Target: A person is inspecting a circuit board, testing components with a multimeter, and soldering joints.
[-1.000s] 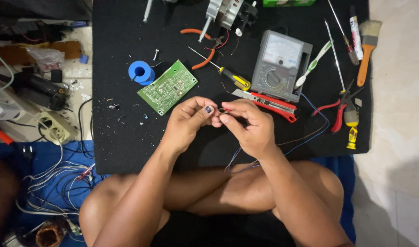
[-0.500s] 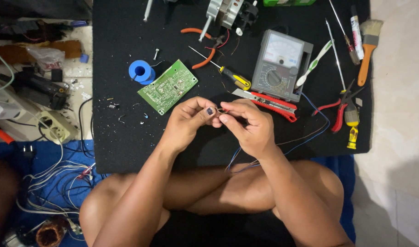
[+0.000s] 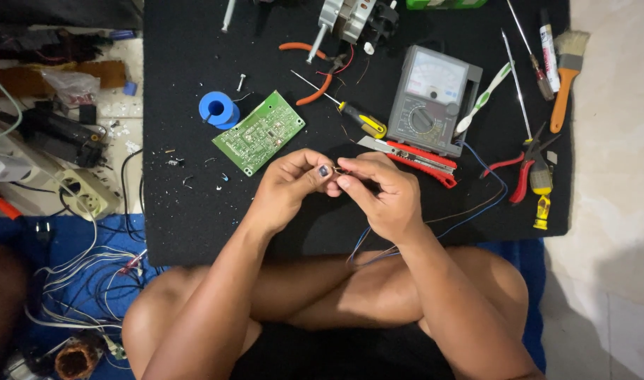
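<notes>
My left hand (image 3: 288,186) and my right hand (image 3: 380,193) meet over the black mat (image 3: 195,218), fingertips pinched together on the bare end of a thin wire (image 3: 340,171). Blue and brown wires (image 3: 470,214) trail from under my right hand down toward my lap and off to the right. A green circuit board (image 3: 259,131) lies just above my left hand. A red-handled utility knife (image 3: 415,156) lies just above my right hand.
On the mat are a blue solder spool (image 3: 217,109), a grey analog multimeter (image 3: 430,100), a yellow-handled screwdriver (image 3: 357,117), red pliers (image 3: 525,171), a paintbrush (image 3: 565,72) and orange-handled cutters (image 3: 315,70). A white power strip (image 3: 88,190) and tangled cables (image 3: 76,274) lie to the left.
</notes>
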